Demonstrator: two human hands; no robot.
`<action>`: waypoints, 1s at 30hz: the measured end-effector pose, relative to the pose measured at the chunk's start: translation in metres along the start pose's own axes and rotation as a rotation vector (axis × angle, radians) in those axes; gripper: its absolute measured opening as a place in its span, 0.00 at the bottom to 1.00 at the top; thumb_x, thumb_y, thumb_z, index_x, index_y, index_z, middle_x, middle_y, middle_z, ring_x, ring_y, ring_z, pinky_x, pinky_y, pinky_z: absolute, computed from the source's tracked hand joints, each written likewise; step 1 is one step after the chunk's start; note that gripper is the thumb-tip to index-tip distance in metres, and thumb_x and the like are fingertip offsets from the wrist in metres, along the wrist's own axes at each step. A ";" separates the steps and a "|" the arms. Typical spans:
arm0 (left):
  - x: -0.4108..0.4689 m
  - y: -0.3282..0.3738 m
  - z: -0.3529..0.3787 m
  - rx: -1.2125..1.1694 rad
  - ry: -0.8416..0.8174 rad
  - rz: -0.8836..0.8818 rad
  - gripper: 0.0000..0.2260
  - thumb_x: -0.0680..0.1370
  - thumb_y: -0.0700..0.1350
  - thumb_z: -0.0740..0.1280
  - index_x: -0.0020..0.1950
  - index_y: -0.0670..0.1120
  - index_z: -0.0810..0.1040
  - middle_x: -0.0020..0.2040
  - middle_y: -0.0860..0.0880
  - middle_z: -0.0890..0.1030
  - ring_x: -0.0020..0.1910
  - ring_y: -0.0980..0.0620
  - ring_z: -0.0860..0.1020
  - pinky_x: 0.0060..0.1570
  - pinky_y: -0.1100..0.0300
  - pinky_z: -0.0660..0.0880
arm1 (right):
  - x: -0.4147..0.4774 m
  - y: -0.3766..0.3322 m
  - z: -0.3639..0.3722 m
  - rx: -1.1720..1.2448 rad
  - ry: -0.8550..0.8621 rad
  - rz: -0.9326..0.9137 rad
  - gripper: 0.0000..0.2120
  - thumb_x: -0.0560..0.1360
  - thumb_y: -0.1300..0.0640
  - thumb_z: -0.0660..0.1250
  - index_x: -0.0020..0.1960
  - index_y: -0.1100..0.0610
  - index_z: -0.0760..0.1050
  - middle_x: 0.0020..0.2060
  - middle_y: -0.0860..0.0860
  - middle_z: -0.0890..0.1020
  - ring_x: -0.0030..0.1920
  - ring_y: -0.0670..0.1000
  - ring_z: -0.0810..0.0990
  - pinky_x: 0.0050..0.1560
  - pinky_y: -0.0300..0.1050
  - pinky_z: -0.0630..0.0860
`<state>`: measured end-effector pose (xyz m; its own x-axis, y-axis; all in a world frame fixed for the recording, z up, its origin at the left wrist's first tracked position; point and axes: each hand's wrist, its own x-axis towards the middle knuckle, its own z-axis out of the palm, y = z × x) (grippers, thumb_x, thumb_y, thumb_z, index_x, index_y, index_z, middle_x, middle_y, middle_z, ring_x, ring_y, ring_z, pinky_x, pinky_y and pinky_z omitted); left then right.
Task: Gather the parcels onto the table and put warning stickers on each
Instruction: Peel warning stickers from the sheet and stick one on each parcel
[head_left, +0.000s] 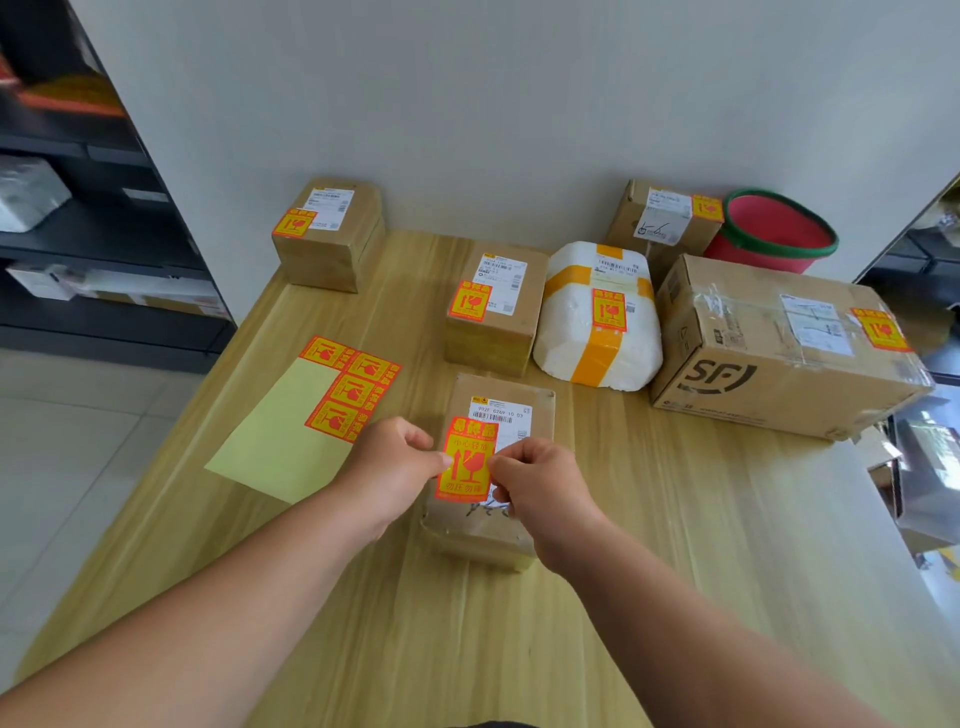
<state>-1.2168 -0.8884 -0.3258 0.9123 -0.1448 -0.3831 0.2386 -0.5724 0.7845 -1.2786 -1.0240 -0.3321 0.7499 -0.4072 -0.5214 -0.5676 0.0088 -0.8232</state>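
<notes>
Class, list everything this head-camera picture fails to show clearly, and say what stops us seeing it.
Head view:
Shipping label of near parcel: partly covered by the warning sticker and right hand.
Shelf goods, left: blurred, cut by the edge.
Red bucket: base hidden behind the SF box.
Print on far labels: too small.

Pale wood table, smooth, with thin stripes of grain. Brown cardboard parcel up front, matt, a bit wrinkled at the near end. Orange and yellow sticker, thin paper, a little glossy. Yellow backing sheet, smooth paper. White foam box, bumpy and matt, wrapped in shiny orange tape. Big cardboard box, matt brown, crinkly clear tape on top. Red plastic bucket with a green rim, smooth. Dark metal shelves, matt. White wall, flat and dull. Pale floor tiles, smooth, slightly shiny.
</notes>
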 end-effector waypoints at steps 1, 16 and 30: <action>0.000 -0.002 0.000 0.007 -0.008 0.000 0.06 0.72 0.42 0.73 0.42 0.46 0.77 0.41 0.48 0.79 0.45 0.49 0.77 0.45 0.58 0.70 | 0.001 0.003 0.002 -0.008 -0.004 0.009 0.05 0.74 0.64 0.63 0.40 0.59 0.76 0.31 0.53 0.78 0.27 0.46 0.73 0.28 0.39 0.67; 0.018 -0.026 0.004 0.053 -0.135 -0.115 0.06 0.74 0.41 0.70 0.37 0.44 0.77 0.40 0.45 0.82 0.44 0.48 0.78 0.47 0.56 0.73 | 0.014 0.022 0.020 -0.257 0.048 0.006 0.06 0.75 0.60 0.65 0.39 0.56 0.76 0.36 0.53 0.83 0.34 0.51 0.80 0.40 0.50 0.80; 0.023 -0.030 0.007 0.083 -0.144 -0.120 0.04 0.74 0.40 0.70 0.39 0.42 0.79 0.41 0.44 0.82 0.42 0.49 0.77 0.44 0.59 0.73 | 0.014 0.021 0.024 -0.424 0.044 -0.028 0.05 0.74 0.57 0.64 0.39 0.53 0.76 0.35 0.49 0.82 0.40 0.52 0.83 0.42 0.53 0.82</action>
<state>-1.2052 -0.8801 -0.3613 0.8208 -0.1820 -0.5415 0.3089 -0.6558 0.6888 -1.2721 -1.0080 -0.3622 0.7568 -0.4408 -0.4826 -0.6439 -0.3756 -0.6666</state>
